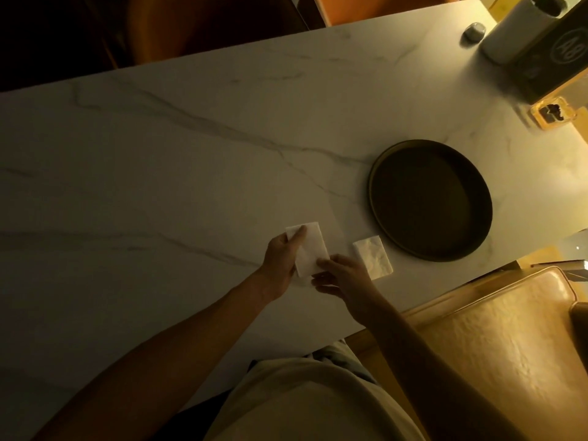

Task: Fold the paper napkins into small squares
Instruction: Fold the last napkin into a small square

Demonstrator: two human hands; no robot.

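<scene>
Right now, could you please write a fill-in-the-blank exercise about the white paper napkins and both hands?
1. Both hands touch the ____ napkin of the two.
2. The other folded white paper napkin lies between the right hand and the dark round ____.
3. The left hand lays its ____ on top of the napkin.

Missing: left; tray; thumb
</scene>
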